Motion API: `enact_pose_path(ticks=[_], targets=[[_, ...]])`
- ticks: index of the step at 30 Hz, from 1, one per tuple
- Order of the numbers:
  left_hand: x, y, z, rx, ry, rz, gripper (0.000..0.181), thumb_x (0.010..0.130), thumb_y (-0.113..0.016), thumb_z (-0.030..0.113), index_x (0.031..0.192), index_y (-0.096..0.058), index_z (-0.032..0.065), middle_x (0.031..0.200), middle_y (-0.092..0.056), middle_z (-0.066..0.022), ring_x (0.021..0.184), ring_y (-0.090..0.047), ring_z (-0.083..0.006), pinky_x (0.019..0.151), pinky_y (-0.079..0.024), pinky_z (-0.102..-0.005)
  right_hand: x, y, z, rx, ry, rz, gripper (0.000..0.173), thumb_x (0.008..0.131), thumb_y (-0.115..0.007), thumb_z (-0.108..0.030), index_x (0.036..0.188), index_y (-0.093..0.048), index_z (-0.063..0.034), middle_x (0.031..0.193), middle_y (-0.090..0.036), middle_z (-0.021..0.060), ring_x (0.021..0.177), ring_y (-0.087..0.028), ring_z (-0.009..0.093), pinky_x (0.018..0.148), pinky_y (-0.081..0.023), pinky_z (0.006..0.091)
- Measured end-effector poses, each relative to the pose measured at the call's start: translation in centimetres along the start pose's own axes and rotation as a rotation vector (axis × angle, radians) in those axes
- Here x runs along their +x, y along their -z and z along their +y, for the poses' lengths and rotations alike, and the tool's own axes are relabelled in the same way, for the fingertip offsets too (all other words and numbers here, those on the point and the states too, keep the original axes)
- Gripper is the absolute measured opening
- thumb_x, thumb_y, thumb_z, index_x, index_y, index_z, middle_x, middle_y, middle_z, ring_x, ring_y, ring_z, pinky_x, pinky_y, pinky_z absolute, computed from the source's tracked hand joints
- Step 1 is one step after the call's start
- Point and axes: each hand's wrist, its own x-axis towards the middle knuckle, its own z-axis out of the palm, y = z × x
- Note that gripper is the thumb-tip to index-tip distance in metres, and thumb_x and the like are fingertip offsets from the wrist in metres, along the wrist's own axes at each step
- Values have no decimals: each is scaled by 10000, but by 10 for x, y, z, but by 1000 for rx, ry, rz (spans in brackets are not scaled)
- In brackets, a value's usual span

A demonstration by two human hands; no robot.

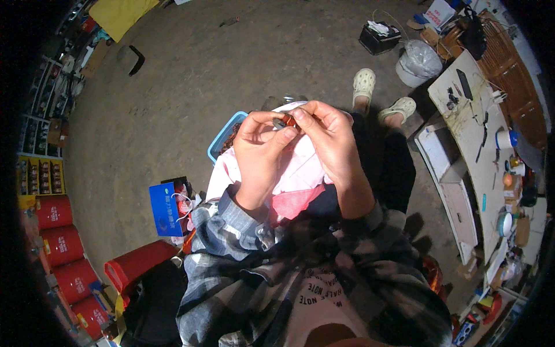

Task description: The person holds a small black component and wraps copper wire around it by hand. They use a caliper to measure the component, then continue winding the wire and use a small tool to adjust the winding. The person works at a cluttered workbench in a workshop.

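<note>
In the middle of the head view, my left hand [264, 149] and my right hand [331, 139] meet fingertip to fingertip above the lap. Between them they pinch a small part [288, 120] with a dark disc-like end and a coppery-red middle; its exact kind cannot be told. Pink and white cloth [299, 167] lies over the lap beneath the hands, with a red checked piece [297, 202] nearer the body. Behind my left hand, a blue plastic container [216, 139] holds a heap of small reddish-brown pieces, partly hidden by that hand and the cloth.
A blue paper bag [162, 210] stands on the floor at the left, near a red case-like object [138, 262]. Pale clogs [363, 83] are on feet at the right, beside a cluttered worktable [466, 108]. Further off are a white bucket [412, 73] and a black battery-like box [379, 39].
</note>
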Motion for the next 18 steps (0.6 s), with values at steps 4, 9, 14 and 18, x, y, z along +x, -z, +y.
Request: enact_pose_path(ticks=[4, 9, 14, 18], targets=[[-1, 0, 1, 41, -10, -9, 270, 797, -641, -132, 1030, -548, -31, 997, -659, -132, 863, -670, -178, 792, -555, -284, 0, 0, 2, 125, -21, -14, 114, 939, -568, -80, 938, -614, 24, 859, -645, 35, 782, -588, 65, 704, -470, 198], [-4, -3, 1, 90, -20, -1, 293, 787, -633, -152, 1036, -556, -19, 994, -654, -123, 851, -661, -172, 792, -556, -292, -1, 1, 2, 152, -33, -25, 136, 949, -554, -96, 949, -616, 25, 865, -648, 38, 786, -587, 66, 705, -468, 200], [2, -1, 7, -98, 120, -76, 232, 822, -622, -102, 1029, -570, -9, 972, -653, -104, 830, -658, -172, 737, -568, -280, 7, 13, -12, -36, -45, -56, 164, 945, -549, -96, 961, -641, 38, 863, -665, 50, 772, -609, 85, 701, -487, 220], [3, 0, 6, -125, 186, 24, 177, 851, -624, -41, 1019, -581, -8, 951, -664, -112, 844, -670, -191, 667, -571, -264, 7, 16, -24, -425, 229, -75, 154, 898, -575, -72, 974, -673, 19, 894, -687, 109, 793, -674, 156, 687, -528, 266]])
